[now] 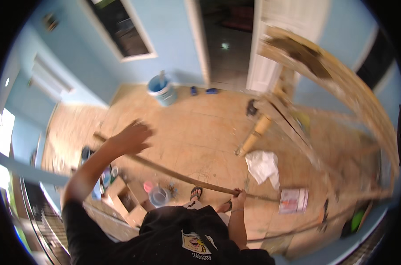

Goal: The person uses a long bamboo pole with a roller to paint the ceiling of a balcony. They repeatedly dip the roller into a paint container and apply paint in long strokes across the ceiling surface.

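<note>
Here, toward the near left corner of the tiled floor (205, 126), sits an open cardboard box (116, 187). The left hand (134, 136) is raised, blurred, its fingers loosely apart; its forearm crosses in front of a long wooden stick (178, 175) that slants across the floor to the right hand (239, 198). A clear tub (159, 197) stands just right of the box, and a blue bucket (163, 93) by the floor's far edge. The right hand is clamped around the stick. Farther right lie a white cloth (263, 168) and a printed sheet (294, 201), with a wooden frame (348, 84) along the floor's right edge.
</note>
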